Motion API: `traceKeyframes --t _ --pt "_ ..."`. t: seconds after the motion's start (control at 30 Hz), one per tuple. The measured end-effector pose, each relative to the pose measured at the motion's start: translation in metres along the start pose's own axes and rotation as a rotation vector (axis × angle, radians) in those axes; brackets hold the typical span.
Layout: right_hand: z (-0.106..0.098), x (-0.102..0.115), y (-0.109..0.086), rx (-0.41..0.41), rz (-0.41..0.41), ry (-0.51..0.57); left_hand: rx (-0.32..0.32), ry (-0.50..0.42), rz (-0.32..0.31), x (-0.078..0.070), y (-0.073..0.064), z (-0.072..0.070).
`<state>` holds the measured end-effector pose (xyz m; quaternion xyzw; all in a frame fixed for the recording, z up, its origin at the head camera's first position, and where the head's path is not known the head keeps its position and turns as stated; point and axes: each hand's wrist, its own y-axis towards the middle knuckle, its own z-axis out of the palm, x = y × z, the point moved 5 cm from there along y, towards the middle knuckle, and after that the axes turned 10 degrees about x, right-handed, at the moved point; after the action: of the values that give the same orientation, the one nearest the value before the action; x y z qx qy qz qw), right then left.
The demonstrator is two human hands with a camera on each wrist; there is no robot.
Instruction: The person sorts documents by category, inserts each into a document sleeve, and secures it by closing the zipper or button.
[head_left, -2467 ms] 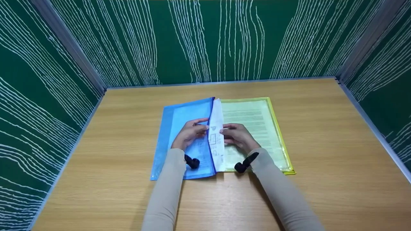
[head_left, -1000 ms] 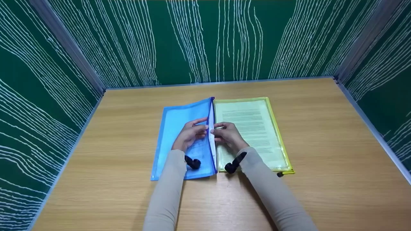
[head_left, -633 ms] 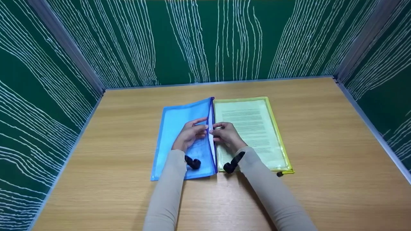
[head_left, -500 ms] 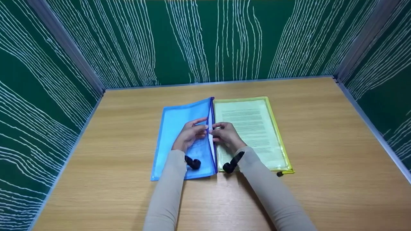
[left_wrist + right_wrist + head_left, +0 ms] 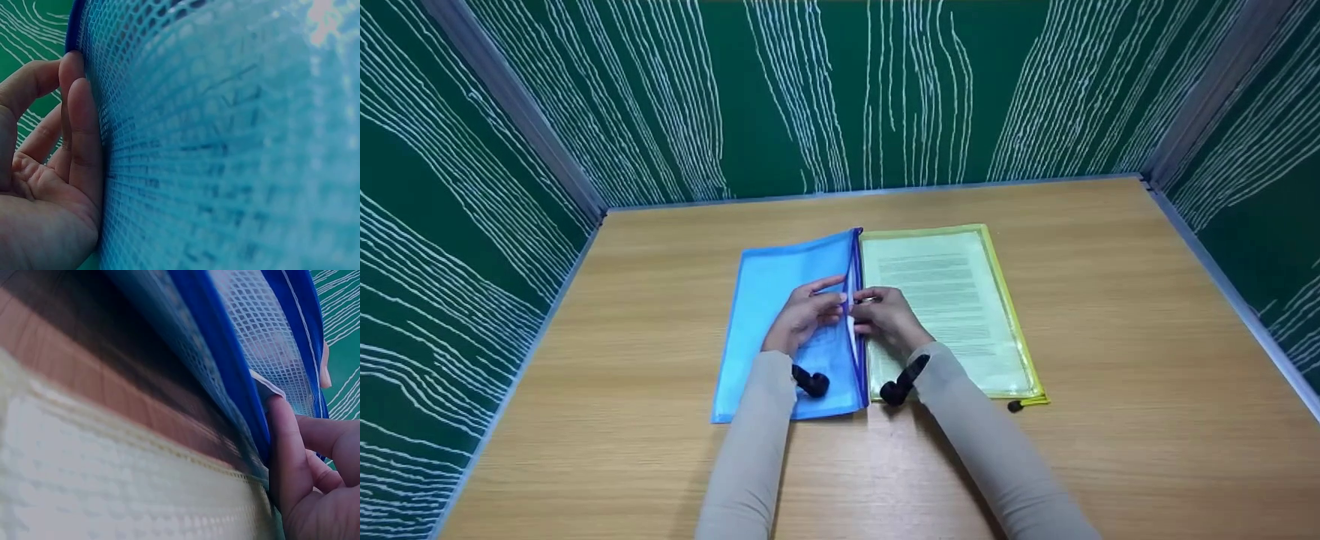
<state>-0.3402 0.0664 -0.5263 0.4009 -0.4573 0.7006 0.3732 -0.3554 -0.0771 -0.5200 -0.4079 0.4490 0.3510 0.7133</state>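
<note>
A blue mesh zipper pouch lies on the table, its right side lifted and gaping between dark blue zipper edges. My left hand pinches the pouch's upper edge; in the left wrist view, the left hand has fingertips at the blue rim and the back of its fingers along the mesh. Inside the opening, white paper shows as a thin strip. My right hand is at that opening, pinching the paper's edge. In the right wrist view, a digit of the right hand touches the paper's edge between the zipper bands.
A yellow mesh zipper pouch with a printed sheet inside lies flat on the right, under the right hand. Its black zipper pull is at the lower right corner. Green panels with white lines stand behind and beside the wooden table.
The paper, which stuck well out of the blue pouch, has slid left into it, leaving a thin strip visible. My right hand has moved left with it; the left hand stays in place.
</note>
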Motion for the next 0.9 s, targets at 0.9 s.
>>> traceKeyframes --t 0.9 --pt "-0.021 0.011 -0.004 0.094 -0.033 -0.102 -0.02 0.163 -0.042 0.0 -0.006 -0.006"
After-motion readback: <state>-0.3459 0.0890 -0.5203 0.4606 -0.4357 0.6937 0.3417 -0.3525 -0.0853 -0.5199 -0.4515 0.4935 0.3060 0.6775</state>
